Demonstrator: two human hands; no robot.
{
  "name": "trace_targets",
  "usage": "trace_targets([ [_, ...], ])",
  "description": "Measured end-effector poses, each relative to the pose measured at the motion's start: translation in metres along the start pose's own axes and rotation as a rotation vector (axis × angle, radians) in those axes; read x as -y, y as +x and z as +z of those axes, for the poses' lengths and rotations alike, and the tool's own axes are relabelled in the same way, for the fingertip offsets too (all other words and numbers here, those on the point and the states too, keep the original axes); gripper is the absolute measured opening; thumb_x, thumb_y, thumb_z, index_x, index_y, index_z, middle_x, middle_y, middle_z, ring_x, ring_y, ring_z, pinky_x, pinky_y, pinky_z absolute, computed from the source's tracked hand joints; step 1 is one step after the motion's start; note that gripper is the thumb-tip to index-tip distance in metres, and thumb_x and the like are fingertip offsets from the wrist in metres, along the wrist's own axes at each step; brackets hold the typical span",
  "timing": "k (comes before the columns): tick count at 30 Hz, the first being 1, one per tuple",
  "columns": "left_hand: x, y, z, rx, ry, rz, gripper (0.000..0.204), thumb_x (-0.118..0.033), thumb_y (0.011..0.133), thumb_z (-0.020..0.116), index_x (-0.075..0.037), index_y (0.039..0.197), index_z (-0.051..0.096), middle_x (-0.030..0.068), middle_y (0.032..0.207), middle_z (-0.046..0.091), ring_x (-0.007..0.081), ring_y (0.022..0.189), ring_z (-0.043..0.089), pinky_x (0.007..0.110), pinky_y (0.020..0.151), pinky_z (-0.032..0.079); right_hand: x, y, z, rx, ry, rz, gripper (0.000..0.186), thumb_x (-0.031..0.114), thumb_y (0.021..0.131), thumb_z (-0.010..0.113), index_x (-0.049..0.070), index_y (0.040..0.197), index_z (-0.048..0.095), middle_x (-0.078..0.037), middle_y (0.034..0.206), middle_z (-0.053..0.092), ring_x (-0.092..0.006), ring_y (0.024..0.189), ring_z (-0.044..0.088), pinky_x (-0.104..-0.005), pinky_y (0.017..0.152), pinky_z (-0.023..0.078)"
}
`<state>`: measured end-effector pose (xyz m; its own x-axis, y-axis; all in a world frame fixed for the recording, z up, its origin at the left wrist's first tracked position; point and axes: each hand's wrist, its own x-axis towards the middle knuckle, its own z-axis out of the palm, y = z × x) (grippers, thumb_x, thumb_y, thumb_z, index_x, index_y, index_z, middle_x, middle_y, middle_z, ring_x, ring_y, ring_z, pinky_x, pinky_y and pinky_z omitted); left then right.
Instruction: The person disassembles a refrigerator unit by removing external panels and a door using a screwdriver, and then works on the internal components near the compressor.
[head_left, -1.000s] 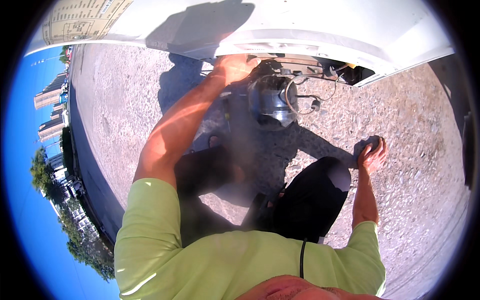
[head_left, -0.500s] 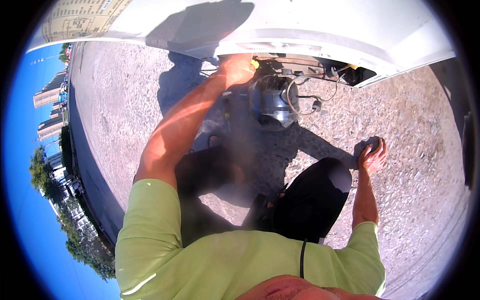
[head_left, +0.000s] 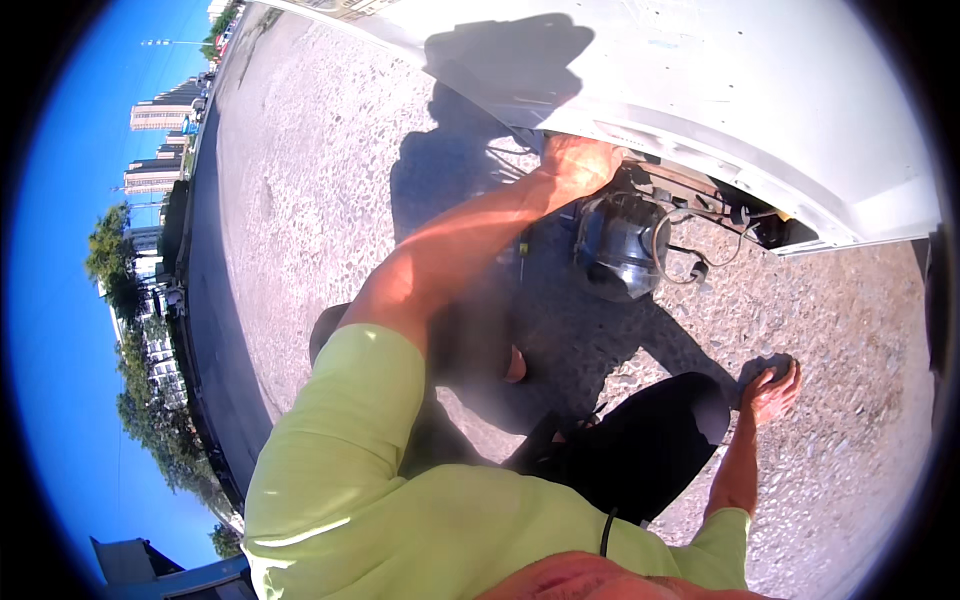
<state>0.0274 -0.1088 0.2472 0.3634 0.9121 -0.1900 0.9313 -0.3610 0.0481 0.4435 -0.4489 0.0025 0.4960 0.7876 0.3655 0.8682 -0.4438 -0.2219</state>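
My left hand (head_left: 583,165) reaches up to the lower edge of a white body panel (head_left: 760,130); its fingers are hidden behind the edge and I cannot tell what they hold. Below and to its right is a shiny rounded metal part (head_left: 622,245), probably a tank or canister, by the gap under the panel. A thin cable (head_left: 660,235) loops beside it, with a dark connector (head_left: 699,271) hanging at its end. My right hand (head_left: 773,393) is low by the pebbled ground, beside its own shadow, fingers spread a little and holding nothing visible.
Pebbled concrete (head_left: 840,330) spreads around me. My bent knee in black trousers (head_left: 640,440) is between my arms. Dark parts fill the opening (head_left: 780,228) under the panel. A road, trees (head_left: 115,260) and tall buildings (head_left: 160,115) stand far left.
The view has turned and tilted, so panel and metal part appear lower and further right. My left hand stays at the panel edge; a yellow-green bit by its fingers no longer shows.
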Motion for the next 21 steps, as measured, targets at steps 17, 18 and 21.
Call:
trace_targets([
  [17,0.006,0.006,-0.002,0.166,-0.087,-0.064,0.033,-0.029,0.088,0.062,-0.004,0.107,0.072,0.0213,0.109,0.07,0.0379,0.104,0.067,0.048,0.093,0.052,-0.012,-0.001,0.005,-0.084,-0.023,-0.094,0.057,0.057,0.104,0.04,0.015,0.139,0.056,-0.009,0.141,0.056,-0.0313,0.13,0.054,-0.048,0.106,0.044],
  [18,0.007,0.007,0.001,0.164,-0.071,-0.06,0.035,-0.03,0.088,0.062,-0.004,0.109,0.072,0.0219,0.112,0.07,0.0376,0.106,0.067,0.048,0.094,0.052,-0.014,-0.002,0.007,-0.084,-0.026,-0.097,0.057,0.057,0.104,0.039,0.015,0.139,0.057,-0.009,0.141,0.056,-0.0314,0.13,0.054,-0.0481,0.105,0.044],
  [21,0.005,-0.001,-0.004,-0.094,-0.12,-0.012,0.037,-0.031,0.088,0.062,-0.004,0.112,0.072,0.0225,0.116,0.069,0.0368,0.109,0.066,0.048,0.095,0.052,-0.013,-0.002,0.008,-0.071,-0.05,-0.086,0.056,0.056,0.105,0.039,0.015,0.139,0.057,-0.009,0.141,0.056,-0.0314,0.13,0.054,-0.0479,0.105,0.044],
])
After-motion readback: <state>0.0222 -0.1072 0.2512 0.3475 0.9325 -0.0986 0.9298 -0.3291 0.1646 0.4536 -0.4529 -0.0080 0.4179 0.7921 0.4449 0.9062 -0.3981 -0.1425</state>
